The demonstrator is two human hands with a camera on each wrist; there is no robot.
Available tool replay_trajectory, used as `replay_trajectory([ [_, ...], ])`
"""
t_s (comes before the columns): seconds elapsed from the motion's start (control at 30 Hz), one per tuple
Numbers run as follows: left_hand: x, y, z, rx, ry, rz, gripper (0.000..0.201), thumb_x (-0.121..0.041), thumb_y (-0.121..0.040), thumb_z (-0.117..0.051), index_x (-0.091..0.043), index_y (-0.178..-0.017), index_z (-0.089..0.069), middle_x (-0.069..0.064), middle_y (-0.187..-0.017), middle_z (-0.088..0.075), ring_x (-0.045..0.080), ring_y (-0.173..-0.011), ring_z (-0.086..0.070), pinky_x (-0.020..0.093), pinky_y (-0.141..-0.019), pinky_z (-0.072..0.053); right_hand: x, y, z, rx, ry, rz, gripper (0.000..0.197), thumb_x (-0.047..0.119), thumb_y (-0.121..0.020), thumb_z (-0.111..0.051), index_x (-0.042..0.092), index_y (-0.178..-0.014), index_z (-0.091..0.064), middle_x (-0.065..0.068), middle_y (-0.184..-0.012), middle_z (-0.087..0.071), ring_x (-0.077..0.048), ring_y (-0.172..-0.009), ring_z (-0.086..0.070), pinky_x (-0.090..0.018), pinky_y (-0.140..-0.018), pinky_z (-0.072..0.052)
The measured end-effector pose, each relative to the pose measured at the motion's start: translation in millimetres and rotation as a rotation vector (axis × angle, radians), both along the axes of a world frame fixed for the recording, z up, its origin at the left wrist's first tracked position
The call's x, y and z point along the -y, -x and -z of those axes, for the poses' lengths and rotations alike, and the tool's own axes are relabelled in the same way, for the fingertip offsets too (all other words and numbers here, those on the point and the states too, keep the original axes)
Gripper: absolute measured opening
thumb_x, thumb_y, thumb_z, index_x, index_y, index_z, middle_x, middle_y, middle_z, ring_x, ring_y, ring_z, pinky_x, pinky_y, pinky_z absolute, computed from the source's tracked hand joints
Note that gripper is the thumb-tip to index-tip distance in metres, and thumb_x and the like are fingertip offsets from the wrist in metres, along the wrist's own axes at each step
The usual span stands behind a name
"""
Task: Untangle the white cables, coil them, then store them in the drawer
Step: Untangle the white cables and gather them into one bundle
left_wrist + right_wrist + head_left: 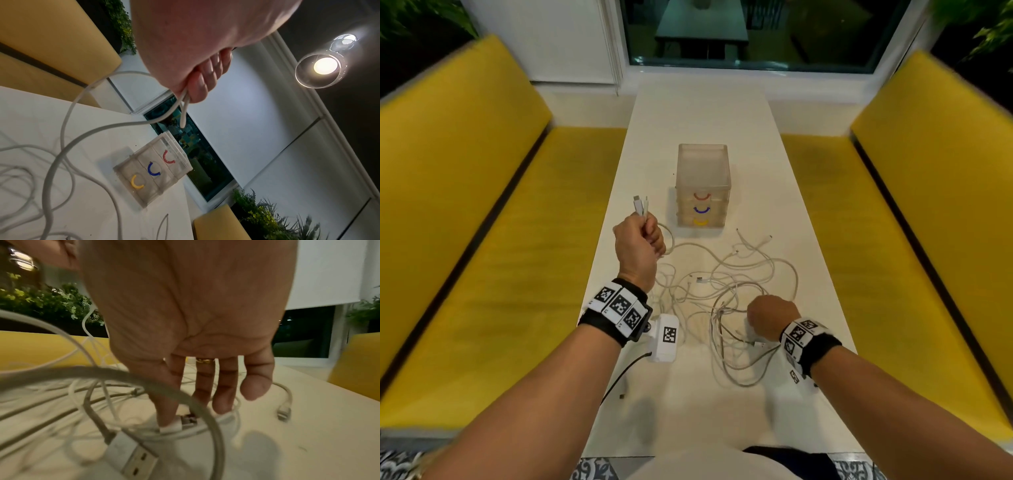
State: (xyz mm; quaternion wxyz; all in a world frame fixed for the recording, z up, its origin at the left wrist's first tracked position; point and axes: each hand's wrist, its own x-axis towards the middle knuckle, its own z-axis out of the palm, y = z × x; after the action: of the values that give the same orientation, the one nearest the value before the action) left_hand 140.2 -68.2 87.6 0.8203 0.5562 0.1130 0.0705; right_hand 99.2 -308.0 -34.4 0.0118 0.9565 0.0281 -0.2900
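Head view: left hand (639,245) at ten o'clock is fisted round two white plug ends (640,205), lifted probably to draw them free. Right hand (770,317), fingers extended, presses into the tangled white cables (726,274) at five o'clock. Translucent plastic drawer unit (703,185) stands closed at twelve.

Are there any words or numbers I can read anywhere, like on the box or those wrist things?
No words or numbers can be read in these pictures.
Wrist bands: black-and-white square code patterns, no letters.
White block by the left wrist: one such code square, no text.
Drawer box: only red, blue and yellow curved handles, no label.
USB plug: no marking visible.
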Motion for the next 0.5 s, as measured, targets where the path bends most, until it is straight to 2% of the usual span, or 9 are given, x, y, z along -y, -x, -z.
replay_trajectory([
  [0.1, -1, 0, 1, 0.007, -0.015, 0.020, 0.022, -0.013, -0.080, -0.034, -0.019, -0.059, -0.032, -0.004, -0.051, -0.022, 0.015, -0.050, -0.014, 0.033, -0.050, -0.010, 2, 0, 4, -0.008, 0.059, -0.135, 0.023, 0.034, -0.085, -0.057, 0.025, -0.104, -0.068, -0.002, -0.112, -0.061, -0.028, -0.104, -0.063, -0.042, -0.090, -0.050],
  [0.23, 1, 3, 3, 0.015, -0.062, 0.064, 0.028, -0.007, -0.088, -0.030, -0.017, -0.062, -0.033, -0.004, -0.052, -0.024, 0.013, -0.048, -0.017, 0.035, -0.051, -0.011, 3, 0, 3, -0.023, 0.054, -0.165, 0.023, 0.035, -0.084, -0.059, 0.020, -0.099, -0.068, -0.004, -0.106, -0.067, -0.027, -0.097, -0.065, -0.039, -0.080, -0.051],
  [0.33, 0, 6, 3, 0.013, -0.097, 0.084, 0.028, -0.007, -0.089, -0.031, -0.016, -0.063, -0.035, -0.004, -0.053, -0.025, 0.013, -0.047, -0.020, 0.032, -0.049, -0.012, 14, -7, -14, -0.011, -0.162, -0.058, 0.011, 0.023, -0.081, -0.068, 0.021, -0.091, -0.063, 0.000, -0.106, -0.063, -0.023, -0.097, -0.063, -0.034, -0.078, -0.052],
  [0.4, -2, 6, 2, 0.006, -0.111, 0.087, 0.027, -0.006, -0.089, -0.032, -0.016, -0.063, -0.036, -0.004, -0.053, -0.026, 0.013, -0.047, -0.021, 0.030, -0.048, -0.015, 22, -13, -30, 0.035, -0.349, 0.044, 0.017, 0.016, -0.076, -0.078, 0.023, -0.081, -0.064, 0.003, -0.092, -0.062, -0.017, -0.084, -0.062, -0.030, -0.073, -0.051],
  [0.5, -3, 6, -2, 0.002, -0.124, 0.080, 0.027, -0.004, -0.089, -0.032, -0.015, -0.065, -0.035, -0.005, -0.053, -0.028, 0.014, -0.048, -0.022, 0.029, -0.047, -0.018, 27, -19, -59, 0.134, -0.566, 0.130, 0.015, 0.015, -0.074, -0.085, 0.019, -0.078, -0.072, 0.009, -0.072, -0.062, -0.006, -0.065, -0.056, -0.021, -0.063, -0.045],
])
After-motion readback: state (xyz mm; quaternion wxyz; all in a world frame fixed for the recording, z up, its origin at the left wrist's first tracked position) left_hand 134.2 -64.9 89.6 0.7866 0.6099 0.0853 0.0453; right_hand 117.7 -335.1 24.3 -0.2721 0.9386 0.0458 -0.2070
